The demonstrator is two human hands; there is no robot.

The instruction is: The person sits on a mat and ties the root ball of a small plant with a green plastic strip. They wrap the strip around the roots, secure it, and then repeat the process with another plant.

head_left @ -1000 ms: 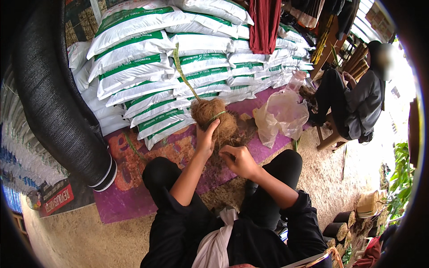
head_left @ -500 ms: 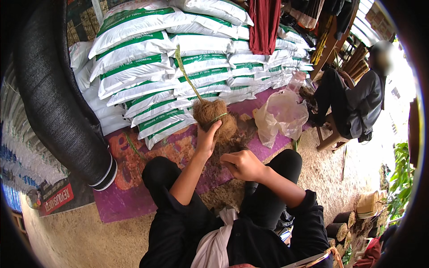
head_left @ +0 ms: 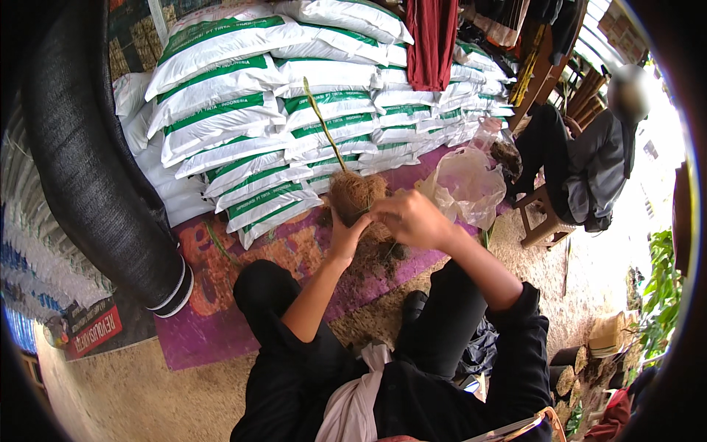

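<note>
Grasping the ball [head_left: 350, 193] above the mat [head_left: 193, 345], inside its near edge, the left hand [head_left: 347, 237] steadies it — stem [head_left: 325, 124] seated, tying seemingly unfinished — the right hand's [head_left: 412, 219] hold unclear.

The fibrous ball [head_left: 353, 191] is partly covered by the right fingers [head_left: 390, 209], whose grip cannot be told. Well right of them, a co-worker's head [head_left: 630, 96] is blurred; well left, a black roll [head_left: 88, 155] is cut by the upper edge.
</note>
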